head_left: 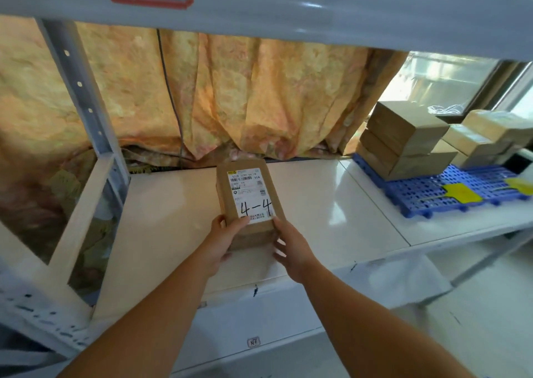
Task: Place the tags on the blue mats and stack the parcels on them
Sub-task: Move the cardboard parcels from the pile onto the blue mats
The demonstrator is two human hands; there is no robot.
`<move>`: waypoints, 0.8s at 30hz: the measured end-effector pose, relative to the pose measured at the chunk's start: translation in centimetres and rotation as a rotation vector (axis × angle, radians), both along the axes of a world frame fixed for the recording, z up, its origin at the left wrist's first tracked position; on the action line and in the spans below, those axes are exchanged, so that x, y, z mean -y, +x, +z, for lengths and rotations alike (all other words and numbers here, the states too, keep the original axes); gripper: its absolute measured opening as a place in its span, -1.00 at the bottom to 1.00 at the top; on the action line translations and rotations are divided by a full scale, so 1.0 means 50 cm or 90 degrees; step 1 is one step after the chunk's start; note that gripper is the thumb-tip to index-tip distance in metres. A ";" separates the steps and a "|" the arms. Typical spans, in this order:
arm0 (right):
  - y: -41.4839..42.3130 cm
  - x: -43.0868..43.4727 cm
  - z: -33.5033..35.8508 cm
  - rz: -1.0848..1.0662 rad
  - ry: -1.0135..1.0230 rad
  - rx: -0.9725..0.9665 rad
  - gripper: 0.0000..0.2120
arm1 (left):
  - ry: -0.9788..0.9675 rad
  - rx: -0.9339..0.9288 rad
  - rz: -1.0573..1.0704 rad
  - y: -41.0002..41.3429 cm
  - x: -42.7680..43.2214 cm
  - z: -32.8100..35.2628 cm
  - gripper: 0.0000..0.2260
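A brown cardboard parcel (248,196) with a white label marked "4-4" is held over the white shelf (173,219), in the middle of the view. My left hand (222,242) grips its near left corner and my right hand (291,248) grips its near right corner. To the right lie blue perforated mats (432,193) on the shelf. A yellow tag (461,193) rests on the nearer mat and a second yellow tag (520,186) lies further right. A stack of brown parcels (403,141) stands at the back of the nearer mat.
More parcels (487,138) are piled at the far right by a window. An orange curtain (230,95) hangs behind the shelf. A grey upright post (83,95) stands at the left and the upper shelf beam (288,11) runs overhead.
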State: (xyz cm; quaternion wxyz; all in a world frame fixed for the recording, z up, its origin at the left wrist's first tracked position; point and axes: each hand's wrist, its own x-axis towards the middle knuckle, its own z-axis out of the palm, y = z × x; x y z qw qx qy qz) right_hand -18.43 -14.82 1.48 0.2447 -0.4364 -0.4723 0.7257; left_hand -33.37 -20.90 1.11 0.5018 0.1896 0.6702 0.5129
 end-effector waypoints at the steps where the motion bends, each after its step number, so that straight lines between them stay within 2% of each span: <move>1: 0.010 -0.006 0.003 -0.005 -0.011 -0.015 -0.79 | 0.002 -0.008 0.003 0.013 -0.004 0.005 -0.38; 4: 0.065 -0.034 0.012 0.001 -0.030 -0.046 -0.79 | 0.005 -0.005 0.025 0.076 -0.022 0.024 -0.39; 8: 0.154 -0.086 0.017 0.037 -0.017 -0.071 -0.47 | 0.032 0.022 0.045 0.177 -0.058 0.041 -0.37; 17: 0.408 -0.222 0.023 0.036 0.026 -0.087 -0.77 | 0.083 0.014 0.060 0.437 -0.184 0.056 -0.43; 21: 0.498 -0.267 0.024 0.003 0.032 -0.096 -0.74 | 0.103 -0.020 0.026 0.531 -0.233 0.066 -0.44; 24: 0.548 -0.304 0.032 -0.054 0.019 -0.147 -0.75 | 0.122 -0.056 -0.019 0.579 -0.277 0.087 -0.43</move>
